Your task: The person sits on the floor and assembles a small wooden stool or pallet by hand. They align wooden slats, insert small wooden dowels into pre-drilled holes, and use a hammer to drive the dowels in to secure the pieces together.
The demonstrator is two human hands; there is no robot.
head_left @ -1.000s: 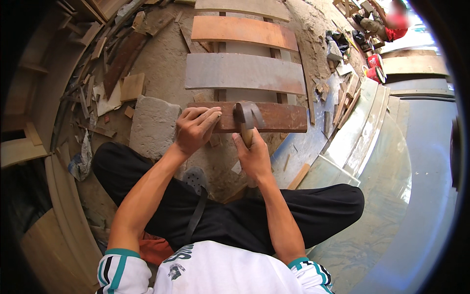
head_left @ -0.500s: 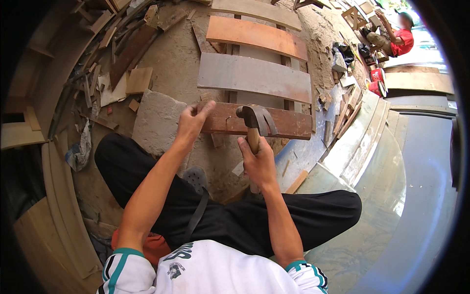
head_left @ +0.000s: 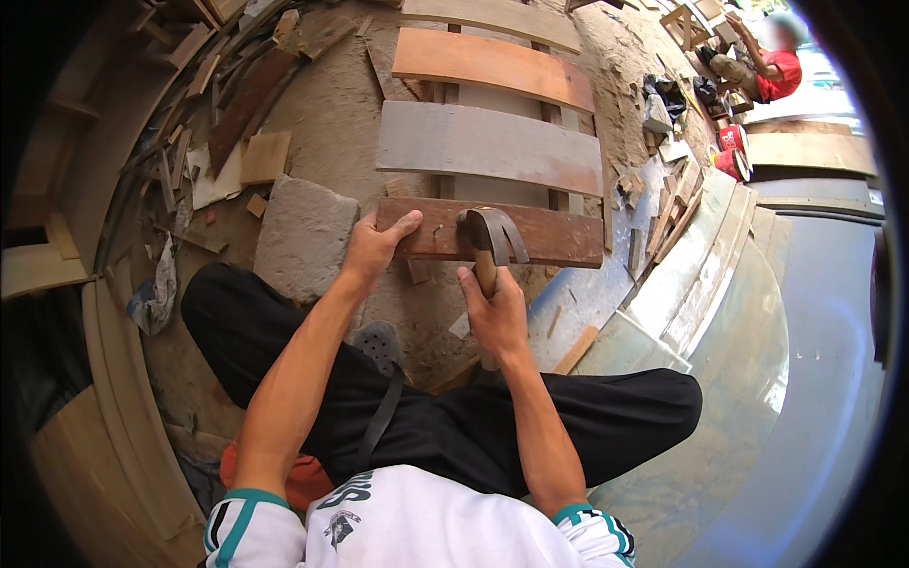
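Observation:
My left hand [head_left: 376, 248] lies flat on the left end of a dark reddish-brown plank [head_left: 549, 236], fingers spread on the wood. My right hand [head_left: 495, 311] grips the wooden handle of a claw hammer [head_left: 490, 235], whose metal head rests over the middle of that plank. The plank is the nearest slat of a pallet-like frame; a grey slat [head_left: 488, 145] and an orange-brown slat [head_left: 492, 64] lie beyond it across two runners. I am seated low, black-trousered legs spread to either side.
A flat grey stone [head_left: 305, 236] sits left of the plank. Wood scraps and offcuts [head_left: 227, 133] pile up at the left. Curved pale boards [head_left: 682, 284] lie at the right. A person in red [head_left: 772, 66] sits at the far upper right beside red buckets [head_left: 731, 151].
My left hand has gone from pinching fingers near the hammer to lying flat at the plank's left end. The hammer head has come down onto the plank.

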